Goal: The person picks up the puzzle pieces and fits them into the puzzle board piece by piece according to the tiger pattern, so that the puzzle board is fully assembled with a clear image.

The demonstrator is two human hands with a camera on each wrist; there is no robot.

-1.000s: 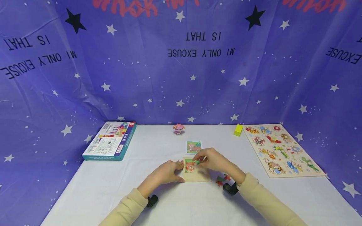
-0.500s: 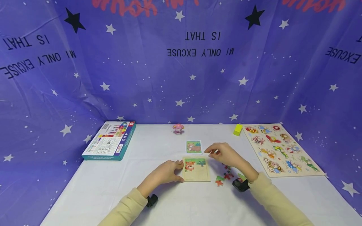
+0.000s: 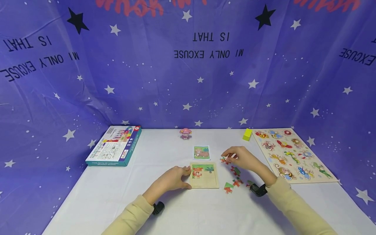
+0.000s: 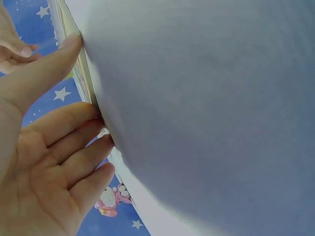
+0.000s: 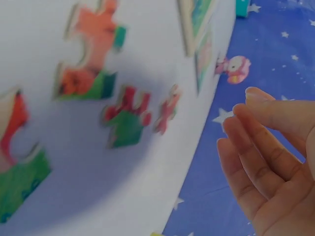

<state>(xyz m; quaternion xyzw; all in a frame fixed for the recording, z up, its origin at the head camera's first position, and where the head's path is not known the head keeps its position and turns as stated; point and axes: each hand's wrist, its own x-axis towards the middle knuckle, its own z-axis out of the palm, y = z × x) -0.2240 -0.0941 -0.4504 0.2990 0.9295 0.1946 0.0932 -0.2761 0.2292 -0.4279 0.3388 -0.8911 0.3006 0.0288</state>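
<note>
A shallow wooden puzzle tray [image 3: 205, 182] lies mid-table, with tiger-face and green pieces [image 3: 197, 172] fitted along its upper left and top. My left hand [image 3: 176, 179] rests against the tray's left edge; in the left wrist view its thumb and fairly straight fingers [image 4: 91, 157] touch that edge. To the right of the tray, my right hand [image 3: 242, 159] hovers over loose puzzle pieces, its fingers [image 5: 243, 140] loosely bent and holding nothing. Beneath its fingertips lies a red puzzle piece [image 3: 224, 160]. Nearer me are several others, including a green-and-orange piece [image 3: 228, 187].
A picture card [image 3: 201, 152] lies just beyond the tray. Behind it stands a pink figurine [image 3: 185, 133]. A boxed toy [image 3: 114, 146] is at the left; a yellow block [image 3: 247, 134] and a large insect peg board [image 3: 290, 153] are at the right.
My right hand has left a green piece with a tree in the tray's upper right. It then moved right, over the loose pieces. My left hand stays at the tray's edge.
</note>
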